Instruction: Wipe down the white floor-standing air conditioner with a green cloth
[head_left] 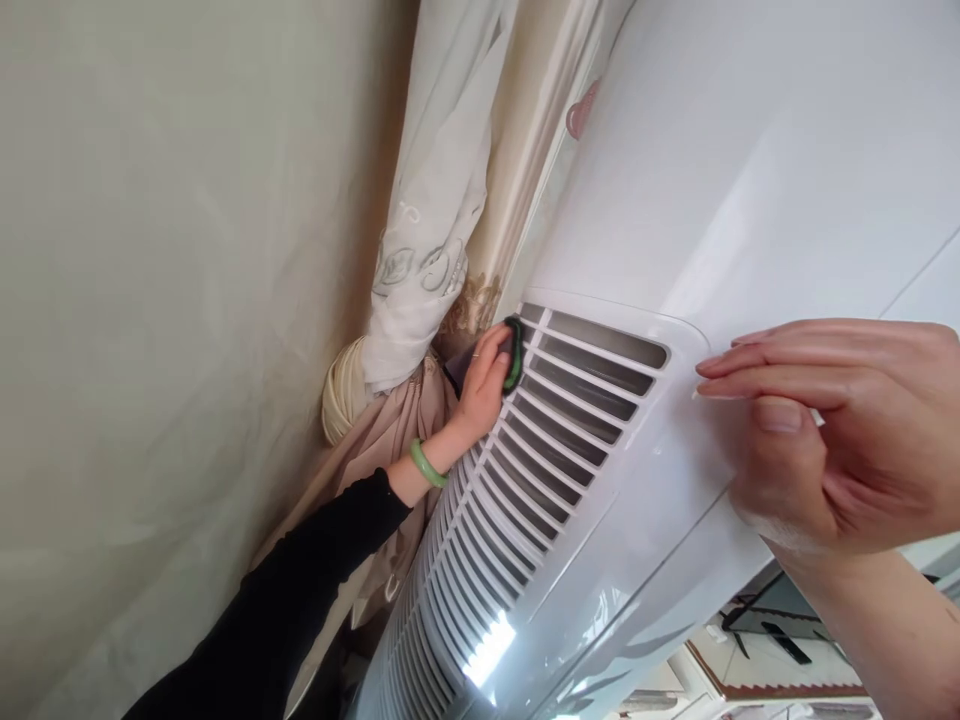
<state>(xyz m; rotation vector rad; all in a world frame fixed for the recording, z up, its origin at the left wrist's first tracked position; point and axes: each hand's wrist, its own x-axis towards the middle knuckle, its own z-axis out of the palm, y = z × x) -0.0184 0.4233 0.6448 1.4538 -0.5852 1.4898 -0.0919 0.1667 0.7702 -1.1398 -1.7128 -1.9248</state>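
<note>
My left hand [484, 385], with a green bangle at the wrist, presses a dark pad with a green edge [514, 355] against the side grille. This pad looks like a cloth or sponge; its far part is hidden behind my fingers. The slatted grille [570, 430] belongs to a tall white cabinet unit [750, 170], which looks like a floor-standing air conditioner. On the right, my right hand [847, 430] is held at the unit's smooth panel, with fingers stretched forward close together and nothing seen in them. Whether its fingertips touch the panel I cannot tell.
A tied white and beige curtain [427, 230] hangs close beside the unit, behind my left arm. A pale wall [165, 300] fills the left. At the lower right, a light tabletop [780, 660] with a dark object on it shows past the unit.
</note>
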